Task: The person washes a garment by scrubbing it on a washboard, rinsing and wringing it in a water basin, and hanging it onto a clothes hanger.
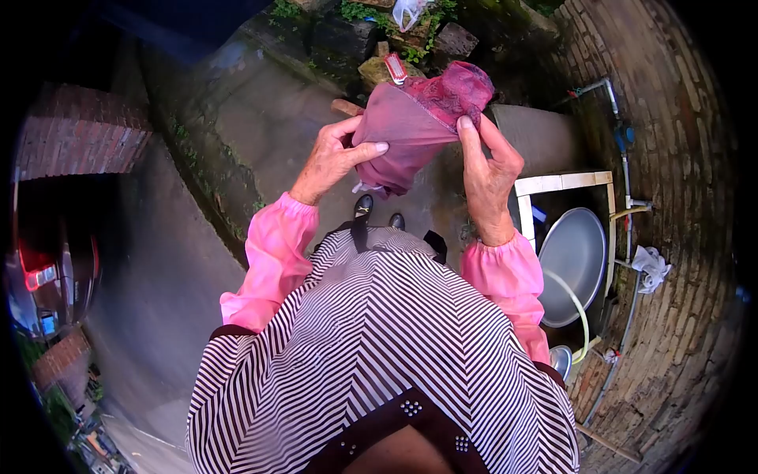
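Both hands hold up a mauve cloth garment [396, 134] with a darker patterned, lace-like band along its upper right, in front of my body. My left hand [335, 158] grips its left side, thumb on the front and fingers behind. At the right, my right hand [487, 162] pinches the edge near the band, thumb on top. The garment is bunched, so its exact kind is unclear. Pink sleeves cover both forearms. Behind the garment's top shows a small red and white packet or label [395, 69].
A large metal basin [574, 265] sits in a tiled sink [564, 182] on the right, with a pale hose [575, 296]. Pipes [624, 174] run along the brick wall [671, 197]. Stones [339, 47] lie ahead. A car [51, 268] is at far left.
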A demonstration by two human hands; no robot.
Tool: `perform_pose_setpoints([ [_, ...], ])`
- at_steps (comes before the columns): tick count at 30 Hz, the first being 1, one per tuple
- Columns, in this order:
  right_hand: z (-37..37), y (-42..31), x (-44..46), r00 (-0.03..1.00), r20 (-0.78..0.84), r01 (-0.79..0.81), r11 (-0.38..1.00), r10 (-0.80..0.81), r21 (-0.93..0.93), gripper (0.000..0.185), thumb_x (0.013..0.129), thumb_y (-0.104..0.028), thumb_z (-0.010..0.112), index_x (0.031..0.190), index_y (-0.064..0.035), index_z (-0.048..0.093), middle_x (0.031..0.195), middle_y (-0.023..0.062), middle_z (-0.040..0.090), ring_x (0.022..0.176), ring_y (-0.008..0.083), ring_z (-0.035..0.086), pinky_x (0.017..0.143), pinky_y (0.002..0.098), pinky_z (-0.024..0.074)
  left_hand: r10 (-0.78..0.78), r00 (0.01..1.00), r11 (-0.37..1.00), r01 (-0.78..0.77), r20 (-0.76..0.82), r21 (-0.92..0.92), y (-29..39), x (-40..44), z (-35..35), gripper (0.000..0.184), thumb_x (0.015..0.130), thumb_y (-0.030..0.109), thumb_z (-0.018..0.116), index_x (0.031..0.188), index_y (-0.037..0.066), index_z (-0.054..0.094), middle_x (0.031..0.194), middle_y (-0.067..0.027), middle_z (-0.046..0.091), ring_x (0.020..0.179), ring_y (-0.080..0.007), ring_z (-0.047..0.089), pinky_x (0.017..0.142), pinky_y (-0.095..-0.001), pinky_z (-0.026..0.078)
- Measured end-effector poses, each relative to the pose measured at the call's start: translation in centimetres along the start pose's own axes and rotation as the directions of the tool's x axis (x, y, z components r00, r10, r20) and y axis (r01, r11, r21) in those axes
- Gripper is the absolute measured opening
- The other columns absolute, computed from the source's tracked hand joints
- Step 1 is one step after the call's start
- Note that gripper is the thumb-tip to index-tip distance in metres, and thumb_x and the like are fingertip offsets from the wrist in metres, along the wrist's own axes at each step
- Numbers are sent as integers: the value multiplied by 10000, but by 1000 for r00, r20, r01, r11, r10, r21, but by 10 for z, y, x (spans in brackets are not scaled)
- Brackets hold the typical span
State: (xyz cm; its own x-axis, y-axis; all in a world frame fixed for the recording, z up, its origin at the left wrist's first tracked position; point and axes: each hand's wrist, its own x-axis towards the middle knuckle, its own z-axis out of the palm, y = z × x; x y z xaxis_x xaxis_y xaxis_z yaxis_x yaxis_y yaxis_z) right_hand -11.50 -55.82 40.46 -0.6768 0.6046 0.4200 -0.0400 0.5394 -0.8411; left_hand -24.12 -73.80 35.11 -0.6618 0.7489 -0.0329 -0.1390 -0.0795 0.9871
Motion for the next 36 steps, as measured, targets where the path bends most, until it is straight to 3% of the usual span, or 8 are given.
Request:
perform_pose_setpoints([
  [7,-16,5,2,996,-63,56,998,-58,-25,217,873,-48,679,1073,36,682,923,132,720,832,123,651,764,255,494,263,962,913,-225,-69,342,1,6,15,308,804,127,764,1071,-12,694,1043,-42,688,966,-89,602,872,-274,482],
  [14,-33,11,6,992,-89,-82,995,86,51,155,905,-88,668,973,45,710,792,30,691,716,43,529,664,219,457,411,905,824,-316,-113,470,23,28,17,213,792,100,773,958,-15,703,767,16,637,723,-73,592,682,-225,496],
  [17,-35,15,13,983,-109,-115,955,149,275,190,941,-126,635,964,44,718,820,38,698,746,58,575,703,221,475,259,938,907,-154,-230,392,48,33,22,174,780,90,783,907,-2,706,795,0,660,757,-59,602,695,-218,502],
  [22,-25,21,-1,971,94,-240,900,221,365,296,944,-112,615,1187,56,630,924,87,707,876,128,654,841,248,498,-66,928,896,-107,-368,-431,49,49,21,277,817,48,734,1063,-35,639,975,-97,700,835,-173,690,799,-283,565],
  [25,-1,26,-42,886,384,-362,906,261,220,451,837,-159,746,1239,5,624,995,97,703,928,126,651,865,266,491,-125,930,869,-66,-345,-491,44,49,28,267,813,43,735,1055,-26,647,993,-101,697,873,-174,684,822,-287,556],
  [27,29,48,-55,935,349,-109,987,61,119,414,857,-186,726,1201,27,637,967,81,707,883,129,660,817,255,506,-141,924,859,-64,-356,-508,41,51,36,258,815,47,733,1054,-13,656,1014,-101,695,896,-177,680,837,-297,553],
  [29,37,52,-49,836,468,-467,820,287,331,332,882,-178,696,1146,22,666,924,43,705,816,112,659,747,244,514,-171,931,837,-36,-324,-546,35,50,41,254,817,54,734,1052,-6,659,1020,-96,694,903,-174,678,847,-296,549],
  [36,-20,43,-7,733,477,-668,384,484,638,237,937,-181,634,1118,-30,652,990,71,710,913,148,679,823,310,544,-116,963,848,-32,-244,-530,32,40,-18,214,821,-22,689,1032,-17,655,985,-87,693,896,-176,669,841,-292,542],
])
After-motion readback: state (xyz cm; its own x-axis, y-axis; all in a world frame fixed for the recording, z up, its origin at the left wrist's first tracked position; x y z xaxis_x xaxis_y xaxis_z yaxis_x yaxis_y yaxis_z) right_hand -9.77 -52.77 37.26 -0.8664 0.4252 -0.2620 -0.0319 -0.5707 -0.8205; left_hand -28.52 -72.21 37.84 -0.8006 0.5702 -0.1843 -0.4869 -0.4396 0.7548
